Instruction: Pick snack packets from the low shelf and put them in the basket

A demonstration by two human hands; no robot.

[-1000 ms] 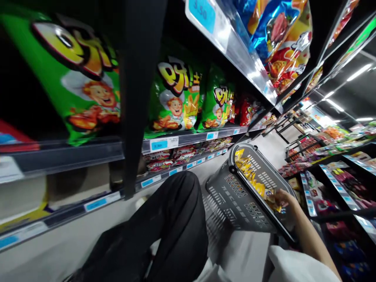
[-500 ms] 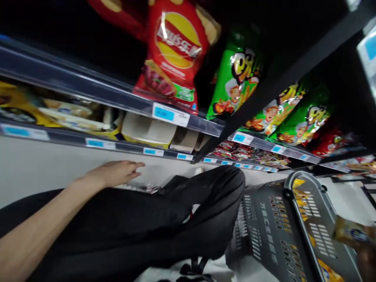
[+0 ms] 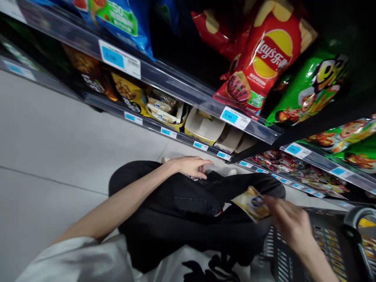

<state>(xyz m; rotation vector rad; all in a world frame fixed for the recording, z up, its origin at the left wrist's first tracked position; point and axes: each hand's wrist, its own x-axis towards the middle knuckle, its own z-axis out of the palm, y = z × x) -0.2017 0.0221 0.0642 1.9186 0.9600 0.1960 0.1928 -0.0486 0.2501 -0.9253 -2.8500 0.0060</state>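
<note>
My right hand (image 3: 289,221) pinches a small yellow-and-gold snack packet (image 3: 252,203) with a blue emblem by its edge, held over my right leg. Empty and with its fingers apart, my left hand (image 3: 192,166) rests near my knee, index finger pointing toward the shelf. Just beyond it, on the bottom shelf, is an open cardboard display box (image 3: 202,128) with a little yellow showing inside. To its left, another display box (image 3: 164,109) contains similar small pale packets. The grey shopping basket (image 3: 326,244), partly cut off, stands beside my right forearm with yellow packs inside.
Above hangs a shelf with a red Lay's chip bag (image 3: 264,58), green snack bags (image 3: 308,92) and a blue bag (image 3: 117,19). A black upright splits the shelving. Price tags (image 3: 235,118) line the shelf edges. Grey tiled floor (image 3: 58,141) lies at the left.
My right hand has brought the snack packet left from above the basket to over my leg. The view has swung, so shelf and basket appear farther right. My left hand stays empty.
</note>
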